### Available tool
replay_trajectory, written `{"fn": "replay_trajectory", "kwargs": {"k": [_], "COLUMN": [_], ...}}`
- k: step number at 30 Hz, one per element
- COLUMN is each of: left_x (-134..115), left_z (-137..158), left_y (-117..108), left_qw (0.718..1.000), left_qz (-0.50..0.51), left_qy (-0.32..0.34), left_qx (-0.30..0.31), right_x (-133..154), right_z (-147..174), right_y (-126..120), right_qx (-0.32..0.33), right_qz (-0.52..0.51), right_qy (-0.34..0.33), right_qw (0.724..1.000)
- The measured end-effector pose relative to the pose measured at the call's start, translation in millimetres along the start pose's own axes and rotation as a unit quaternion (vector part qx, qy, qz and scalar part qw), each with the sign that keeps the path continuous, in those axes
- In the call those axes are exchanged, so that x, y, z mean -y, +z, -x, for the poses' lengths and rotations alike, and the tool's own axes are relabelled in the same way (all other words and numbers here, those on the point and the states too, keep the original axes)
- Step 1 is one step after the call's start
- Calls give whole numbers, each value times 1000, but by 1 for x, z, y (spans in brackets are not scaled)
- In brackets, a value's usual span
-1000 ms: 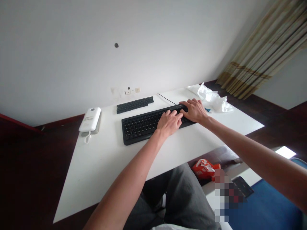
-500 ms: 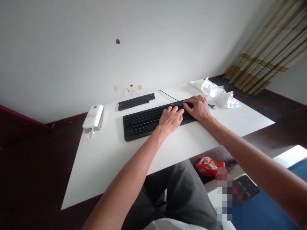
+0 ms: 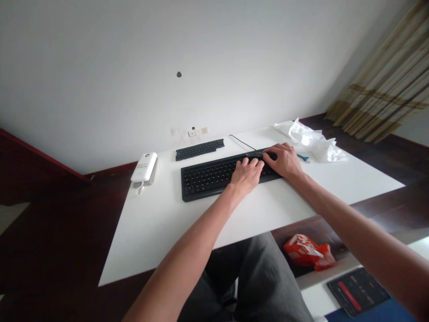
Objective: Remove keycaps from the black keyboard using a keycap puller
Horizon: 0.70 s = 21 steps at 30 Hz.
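A white table stands beside a pale wall, above dark floor. The keyboard lies mid-table, keys up, long axis roughly parallel to the wall, cable at its far edge. Left hand and right hand rest bent-fingered on its right part; whether either grips anything is unclear.
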State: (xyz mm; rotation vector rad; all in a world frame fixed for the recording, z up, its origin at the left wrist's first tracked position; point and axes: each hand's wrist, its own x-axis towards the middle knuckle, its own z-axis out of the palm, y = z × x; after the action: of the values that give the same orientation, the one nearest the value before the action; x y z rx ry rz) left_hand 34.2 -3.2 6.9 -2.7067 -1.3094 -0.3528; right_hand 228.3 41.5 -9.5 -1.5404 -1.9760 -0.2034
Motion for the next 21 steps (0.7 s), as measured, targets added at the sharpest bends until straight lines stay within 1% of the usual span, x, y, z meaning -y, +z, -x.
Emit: {"fn": "replay_trajectory", "kwargs": {"k": [11,16,21], "left_x": [0,2,14], "left_z": [-2,0,5], "left_y": [3,0,-5], "left_qw": [1000,1000,998], "left_qz": [-1,2,65], "left_qy": [-6,-8,2], "left_qx": [-11,-9,-23], "right_x": [4,2,-2], "right_z": [-2,-1,1], "right_y": [-4,-4,-3], "right_qx": [6,12,8], "right_qz": [-5,-14,-27], "right_qy": [-3,3,5], "right_qw": [1000,1000,1000]}}
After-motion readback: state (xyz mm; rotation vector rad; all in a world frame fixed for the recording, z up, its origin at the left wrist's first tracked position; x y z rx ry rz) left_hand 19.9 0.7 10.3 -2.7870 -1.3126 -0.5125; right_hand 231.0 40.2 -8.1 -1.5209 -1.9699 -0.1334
